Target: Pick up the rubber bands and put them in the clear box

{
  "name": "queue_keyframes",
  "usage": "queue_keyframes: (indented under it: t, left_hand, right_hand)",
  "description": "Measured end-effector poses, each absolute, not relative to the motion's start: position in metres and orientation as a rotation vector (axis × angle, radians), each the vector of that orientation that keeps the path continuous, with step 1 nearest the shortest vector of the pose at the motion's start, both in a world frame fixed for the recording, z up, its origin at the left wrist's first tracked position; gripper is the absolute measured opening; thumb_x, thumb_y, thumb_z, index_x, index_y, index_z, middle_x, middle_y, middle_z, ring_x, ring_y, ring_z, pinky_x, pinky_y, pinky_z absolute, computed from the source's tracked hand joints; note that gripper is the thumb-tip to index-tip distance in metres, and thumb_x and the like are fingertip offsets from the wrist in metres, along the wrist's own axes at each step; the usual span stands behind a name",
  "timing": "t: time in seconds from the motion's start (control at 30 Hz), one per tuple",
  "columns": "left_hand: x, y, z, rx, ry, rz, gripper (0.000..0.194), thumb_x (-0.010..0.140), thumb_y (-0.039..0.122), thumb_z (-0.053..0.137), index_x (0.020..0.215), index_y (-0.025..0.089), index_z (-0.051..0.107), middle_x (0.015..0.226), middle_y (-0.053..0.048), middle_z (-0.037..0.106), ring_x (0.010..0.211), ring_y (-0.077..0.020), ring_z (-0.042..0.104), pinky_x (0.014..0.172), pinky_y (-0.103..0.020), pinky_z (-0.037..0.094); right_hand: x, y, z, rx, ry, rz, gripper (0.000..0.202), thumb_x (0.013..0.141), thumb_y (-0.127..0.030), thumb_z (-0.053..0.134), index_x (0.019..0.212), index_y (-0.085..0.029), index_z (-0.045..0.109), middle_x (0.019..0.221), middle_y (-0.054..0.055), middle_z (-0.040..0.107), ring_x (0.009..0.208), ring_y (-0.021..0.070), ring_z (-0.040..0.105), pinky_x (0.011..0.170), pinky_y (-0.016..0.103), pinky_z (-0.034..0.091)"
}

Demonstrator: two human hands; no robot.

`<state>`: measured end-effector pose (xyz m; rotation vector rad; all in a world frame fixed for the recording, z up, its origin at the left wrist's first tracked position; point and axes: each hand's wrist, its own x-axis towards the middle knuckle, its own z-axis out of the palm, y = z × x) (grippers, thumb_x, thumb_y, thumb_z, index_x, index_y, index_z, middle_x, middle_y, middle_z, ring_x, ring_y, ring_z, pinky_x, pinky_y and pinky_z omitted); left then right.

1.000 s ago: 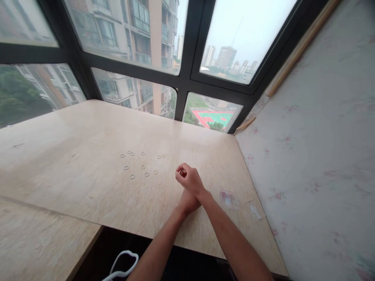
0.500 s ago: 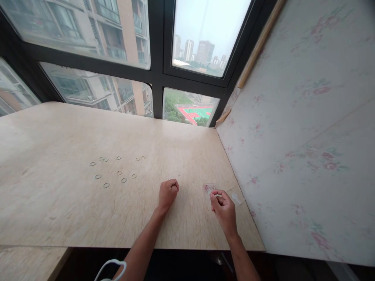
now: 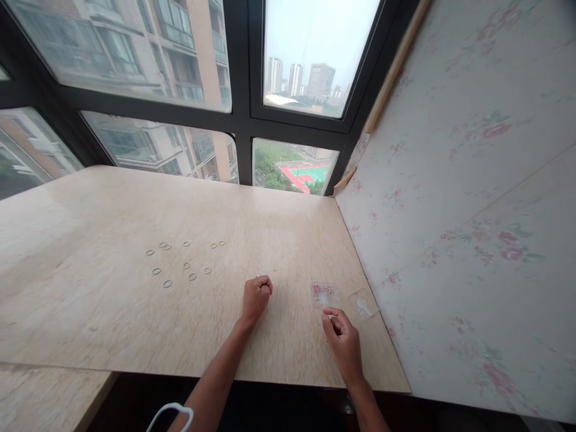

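My left hand (image 3: 257, 298) rests on the pale marbled counter, curled into a fist. Whatever it may hold is hidden inside the fingers. To the right, my right hand (image 3: 342, 341) has thumb and forefinger pinched together just below a small clear plastic case (image 3: 333, 289). Anything between those fingertips is too small to make out. Small red ring-like pieces (image 3: 322, 289) show inside the case, with a paler ring shape near its lower left. Several thin greenish rings (image 3: 192, 276) lie scattered on the counter, left of my left hand.
A crumpled clear plastic wrapper (image 3: 363, 307) lies between the case and the flowered wall (image 3: 472, 240). Dark-framed windows (image 3: 243, 144) stand along the counter's far edge. A white loop (image 3: 171, 411) shows near my left forearm at the bottom.
My right hand has drawn back slightly toward me, away from the clear case, so more of the case shows. My left fist stays in place. The view has shifted slightly.
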<state>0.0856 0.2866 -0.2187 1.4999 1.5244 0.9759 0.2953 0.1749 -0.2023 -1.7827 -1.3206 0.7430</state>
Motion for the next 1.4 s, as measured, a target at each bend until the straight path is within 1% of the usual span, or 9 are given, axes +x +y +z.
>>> queue_keyframes:
  t: [0.17, 0.37, 0.57, 0.73, 0.87, 0.93, 1.07, 1.23, 1.4]
  left_hand:
    - [0.085, 0.286, -0.219, 1.493, 1.513, 0.971, 0.014, 0.054, 0.015, 0.031, 0.045, 0.015, 0.042, 0.046, -0.001, 0.042, 0.05, -0.0117, 0.04, 0.054, -0.022, 0.029]
    - [0.08, 0.284, -0.219, 1.463, 1.458, 0.914, 0.015, 0.052, 0.011, 0.031, 0.045, 0.014, 0.044, 0.047, -0.001, 0.045, 0.051, -0.0109, 0.041, 0.053, -0.021, 0.03]
    - [0.034, 0.286, -0.214, 1.491, 1.507, 0.875, 0.02, 0.056, 0.007, 0.033, 0.051, 0.013, 0.051, 0.05, 0.0, 0.049, 0.052, -0.0104, 0.044, 0.053, -0.02, 0.032]
    - [-0.035, 0.297, -0.197, 1.692, 1.866, 0.831, 0.025, 0.07, 0.007, 0.039, 0.072, 0.012, 0.063, 0.07, -0.003, 0.061, 0.068, -0.0126, 0.054, 0.067, -0.023, 0.039]
    - [-0.072, 0.305, -0.183, 1.867, 2.083, 0.404, 0.032, 0.078, 0.021, 0.051, 0.106, 0.012, 0.063, 0.099, -0.008, 0.062, 0.084, -0.019, 0.058, 0.074, -0.028, 0.042]
    - [-0.078, 0.308, -0.178, 1.949, 2.129, 0.131, 0.036, 0.081, 0.027, 0.051, 0.113, 0.014, 0.062, 0.109, -0.01, 0.059, 0.086, -0.0218, 0.059, 0.072, -0.031, 0.043]
    - [-0.075, 0.312, -0.175, 2.072, 2.097, -0.196, 0.03, 0.088, 0.026, 0.041, 0.099, 0.017, 0.068, 0.106, -0.011, 0.059, 0.081, -0.0216, 0.061, 0.066, -0.03, 0.041]
    - [-0.071, 0.319, -0.176, 2.173, 2.019, -0.26, 0.031, 0.09, 0.023, 0.038, 0.088, 0.012, 0.067, 0.102, -0.013, 0.06, 0.079, -0.0205, 0.061, 0.065, -0.028, 0.04]
    - [-0.075, 0.328, -0.176, 2.239, 1.908, -0.295, 0.024, 0.086, 0.022, 0.043, 0.085, 0.013, 0.066, 0.1, -0.012, 0.062, 0.078, -0.0202, 0.06, 0.064, -0.029, 0.039]
  right_hand:
    - [0.294, 0.17, -0.205, -1.752, -1.432, 0.71, 0.031, 0.087, -0.042, 0.05, 0.093, -0.014, 0.062, 0.054, -0.003, 0.042, 0.05, 0.0117, 0.042, 0.049, 0.021, 0.034]
    - [0.299, 0.17, -0.209, -1.758, -1.505, 0.711, 0.036, 0.086, -0.047, 0.049, 0.091, -0.015, 0.063, 0.055, -0.001, 0.049, 0.05, 0.0133, 0.048, 0.051, 0.022, 0.039]
    - [0.304, 0.169, -0.214, -1.744, -1.506, 0.717, 0.04, 0.083, -0.052, 0.051, 0.091, -0.016, 0.065, 0.062, 0.003, 0.06, 0.055, 0.0155, 0.057, 0.052, 0.022, 0.045]
    - [0.305, 0.172, -0.217, -1.76, -1.493, 0.726, 0.043, 0.08, -0.055, 0.053, 0.091, -0.016, 0.066, 0.065, 0.004, 0.063, 0.059, 0.0168, 0.061, 0.054, 0.022, 0.047]
    - [0.307, 0.173, -0.217, -1.78, -1.501, 0.723, 0.046, 0.079, -0.057, 0.052, 0.09, -0.015, 0.067, 0.063, 0.004, 0.062, 0.062, 0.0181, 0.063, 0.054, 0.022, 0.048]
    - [0.308, 0.173, -0.218, -1.795, -1.504, 0.718, 0.047, 0.079, -0.058, 0.052, 0.09, -0.015, 0.067, 0.061, 0.004, 0.06, 0.064, 0.019, 0.064, 0.054, 0.022, 0.048]
    - [0.309, 0.172, -0.219, -1.807, -1.498, 0.724, 0.049, 0.079, -0.059, 0.051, 0.091, -0.014, 0.067, 0.062, 0.004, 0.061, 0.065, 0.0193, 0.064, 0.055, 0.022, 0.048]
    - [0.308, 0.172, -0.218, -1.799, -1.476, 0.75, 0.047, 0.079, -0.057, 0.052, 0.091, -0.014, 0.067, 0.064, 0.004, 0.062, 0.064, 0.018, 0.063, 0.056, 0.021, 0.048]
    - [0.308, 0.172, -0.219, -1.784, -1.479, 0.783, 0.046, 0.08, -0.056, 0.052, 0.092, -0.014, 0.066, 0.065, 0.004, 0.063, 0.061, 0.0164, 0.061, 0.055, 0.021, 0.046]
